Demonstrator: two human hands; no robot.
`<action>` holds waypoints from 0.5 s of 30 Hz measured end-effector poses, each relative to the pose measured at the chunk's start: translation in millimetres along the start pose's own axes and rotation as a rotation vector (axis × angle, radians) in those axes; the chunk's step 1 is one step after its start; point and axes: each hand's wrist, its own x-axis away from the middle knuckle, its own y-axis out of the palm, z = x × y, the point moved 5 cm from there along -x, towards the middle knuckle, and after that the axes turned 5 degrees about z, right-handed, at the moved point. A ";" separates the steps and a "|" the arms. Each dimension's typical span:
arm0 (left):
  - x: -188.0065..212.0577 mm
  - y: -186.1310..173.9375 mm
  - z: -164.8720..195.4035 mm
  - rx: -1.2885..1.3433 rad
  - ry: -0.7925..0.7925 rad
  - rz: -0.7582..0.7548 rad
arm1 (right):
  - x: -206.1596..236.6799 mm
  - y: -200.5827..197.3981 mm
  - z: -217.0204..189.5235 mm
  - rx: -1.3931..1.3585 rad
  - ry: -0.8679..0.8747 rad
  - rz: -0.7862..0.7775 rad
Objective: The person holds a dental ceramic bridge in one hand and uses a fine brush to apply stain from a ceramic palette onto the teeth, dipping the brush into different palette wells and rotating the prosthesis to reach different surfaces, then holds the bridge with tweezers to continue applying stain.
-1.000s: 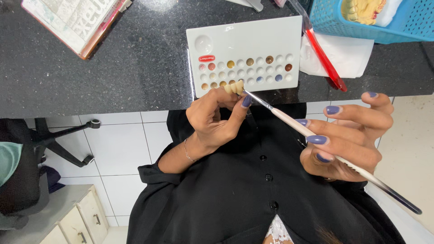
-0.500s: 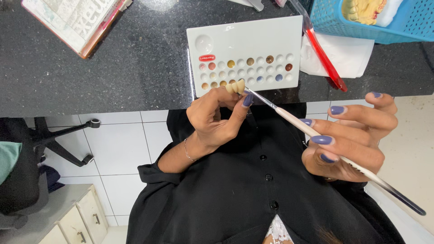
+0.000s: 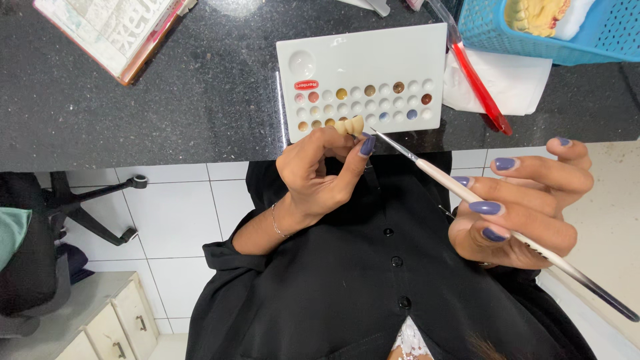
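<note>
Teeth pinched left, brush right.

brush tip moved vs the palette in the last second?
No. The brush tip sits just below the white palette's bottom edge, beside the tooth piece, as before.

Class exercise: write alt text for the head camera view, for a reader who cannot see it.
The left hand holds small cream dental teeth while the right hand points a thin brush at them, above a white palette on a black counter.
</note>
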 end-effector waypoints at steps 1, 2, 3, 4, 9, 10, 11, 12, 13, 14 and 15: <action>-0.8 0.6 -0.3 0.006 0.009 -0.003 | 0.5 -0.7 1.4 -0.005 -0.014 -0.015; -1.3 1.2 -0.4 0.012 0.018 -0.006 | 1.2 -1.6 1.4 -0.011 -0.027 -0.030; -1.5 1.4 -0.1 0.017 0.026 -0.008 | 2.2 -1.7 1.3 -0.018 -0.041 -0.045; -1.5 1.2 -0.5 0.018 0.017 -0.006 | 3.0 -2.4 1.5 -0.018 -0.034 -0.044; -0.5 0.4 0.7 0.013 0.012 -0.010 | 4.9 -2.0 0.7 0.000 -0.010 -0.055; -0.6 0.5 0.4 0.014 0.007 -0.013 | 4.6 -1.4 0.3 -0.002 -0.017 -0.066; -0.4 0.4 0.4 0.015 0.002 -0.015 | 4.3 -0.6 0.3 -0.006 -0.025 -0.077; -0.4 0.4 0.3 0.016 -0.003 -0.016 | 3.7 -0.2 0.1 -0.010 -0.032 -0.088; -0.5 0.6 0.3 0.013 0.004 -0.014 | 3.5 -0.2 0.1 -0.015 -0.034 -0.080; -0.9 0.8 0.3 0.011 0.011 -0.012 | 3.1 -0.6 -0.1 -0.020 -0.036 -0.073; -1.0 0.9 0.5 0.008 0.019 -0.010 | 2.9 -1.0 -0.7 -0.026 -0.038 -0.065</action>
